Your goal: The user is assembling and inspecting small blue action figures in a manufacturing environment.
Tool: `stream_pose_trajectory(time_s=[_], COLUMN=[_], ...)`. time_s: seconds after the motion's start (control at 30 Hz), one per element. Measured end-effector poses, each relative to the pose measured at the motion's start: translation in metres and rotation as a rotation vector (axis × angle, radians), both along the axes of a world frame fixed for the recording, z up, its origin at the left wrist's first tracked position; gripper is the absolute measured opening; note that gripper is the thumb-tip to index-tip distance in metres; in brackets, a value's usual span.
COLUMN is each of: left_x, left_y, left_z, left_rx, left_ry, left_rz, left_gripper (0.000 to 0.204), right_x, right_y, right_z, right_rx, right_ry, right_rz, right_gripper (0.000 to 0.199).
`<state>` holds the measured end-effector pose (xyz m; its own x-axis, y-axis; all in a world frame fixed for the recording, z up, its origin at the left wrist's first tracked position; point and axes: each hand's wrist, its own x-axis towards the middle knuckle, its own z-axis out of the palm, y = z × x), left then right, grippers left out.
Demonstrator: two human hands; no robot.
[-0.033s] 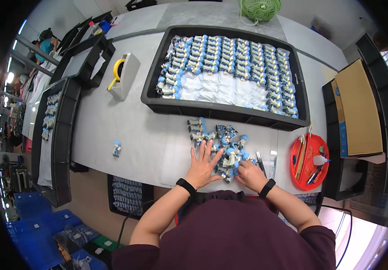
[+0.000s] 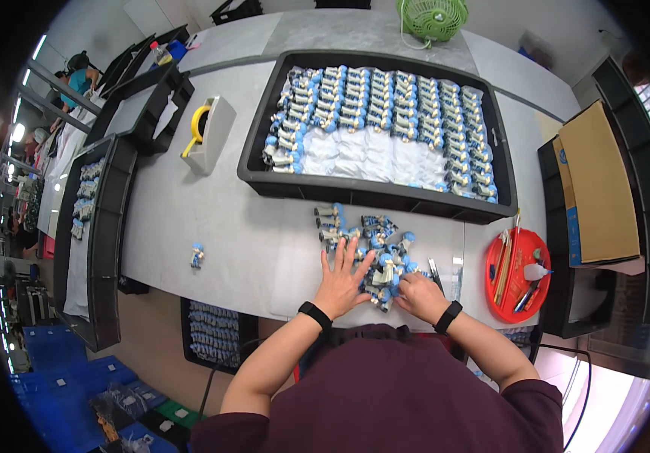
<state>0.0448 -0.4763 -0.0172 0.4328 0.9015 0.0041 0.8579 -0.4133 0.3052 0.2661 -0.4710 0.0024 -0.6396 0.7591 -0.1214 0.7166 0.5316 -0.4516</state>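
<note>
A loose heap of small figurines (image 2: 387,268) with blue heads and pale bodies lies on the table in front of me. My left hand (image 2: 338,285) rests over the heap's left side, its fingers stretched and spread. At the right edge of the heap is my right hand (image 2: 423,297), its fingers curled inward against the figurines. What those fingers hold, if anything, is hidden. Beside the right hand lies a slim dark tool (image 2: 436,275). One single figurine (image 2: 196,255) stands or lies apart at the left; I cannot tell which.
Beyond the heap sits a black tray (image 2: 378,190) with rows of figurines on white lining. A tape dispenser (image 2: 212,136) is at the left, a red bowl (image 2: 494,291) of tools at the right. Black crates (image 2: 106,302), a cardboard box (image 2: 600,185) and a green fan (image 2: 434,16) surround the table.
The whole view has shifted slightly, with the tray and table a little lower in the picture. Both hands keep nearly the same place at the heap.
</note>
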Motion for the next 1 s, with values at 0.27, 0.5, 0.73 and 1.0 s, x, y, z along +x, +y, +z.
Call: stream_pose_trajectory(time_s=[0.27, 0.5, 0.73, 1.0], left_x=[-0.037, -0.075, -0.052, -0.104], left_y=[-0.016, -0.059, -0.029, 0.116], left_z=[0.03, 0.004, 0.034, 0.123], left_rx=[-0.092, -0.045, 0.035, 0.394], left_ry=[-0.182, -0.426, -0.516, -0.477], left_rz=[0.156, 0.419, 0.267, -0.003], left_gripper=[0.082, 0.049, 0.034, 0.021], right_x=[0.021, 0.054, 0.037, 0.054], right_y=[0.122, 0.242, 0.245, 0.231], right_z=[0.116, 0.079, 0.042, 0.089], right_rx=[-0.1, -0.13, -0.073, 0.005], right_ry=[0.266, -0.382, -0.565, -0.076], right_rz=[-0.116, -0.05, 0.066, -0.187], right_gripper=[0.017, 0.039, 0.025, 0.025])
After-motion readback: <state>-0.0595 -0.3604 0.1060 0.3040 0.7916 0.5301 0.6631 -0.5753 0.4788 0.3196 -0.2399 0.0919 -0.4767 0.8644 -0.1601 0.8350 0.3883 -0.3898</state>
